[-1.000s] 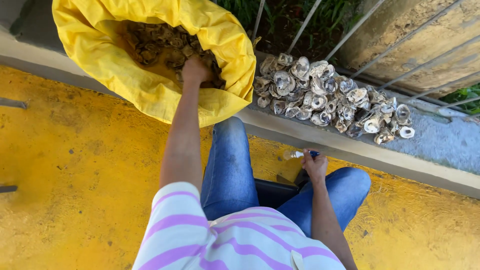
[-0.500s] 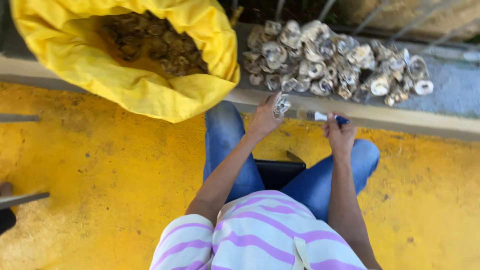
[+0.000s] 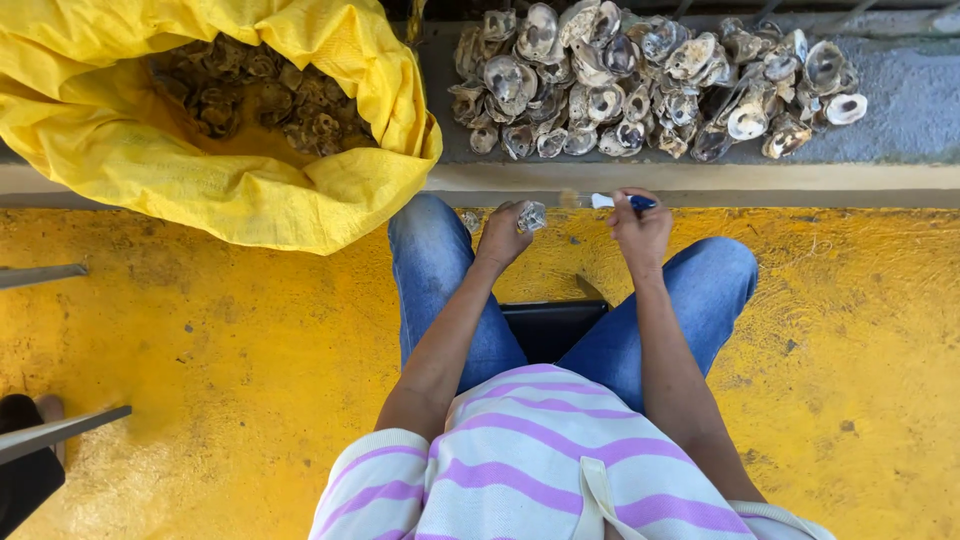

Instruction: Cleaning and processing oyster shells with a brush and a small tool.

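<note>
Oyster (image 3: pixel 531 216) gripped in my left hand (image 3: pixel 503 236) over my knee, right hand (image 3: pixel 640 228) closed on the blue-handled knife (image 3: pixel 605 201), tip aimed at it. Best keep the shell steady and work the blade in at the seam, away from my fingers.

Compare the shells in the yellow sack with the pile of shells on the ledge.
The shells in the sack look dark brown and closed; the pile on the ledge shows pale, pearly open insides. The sack's shells sit contained in the yellow sack; the pile lies loose on the grey ledge. Both are rough shells heaped together.
</note>
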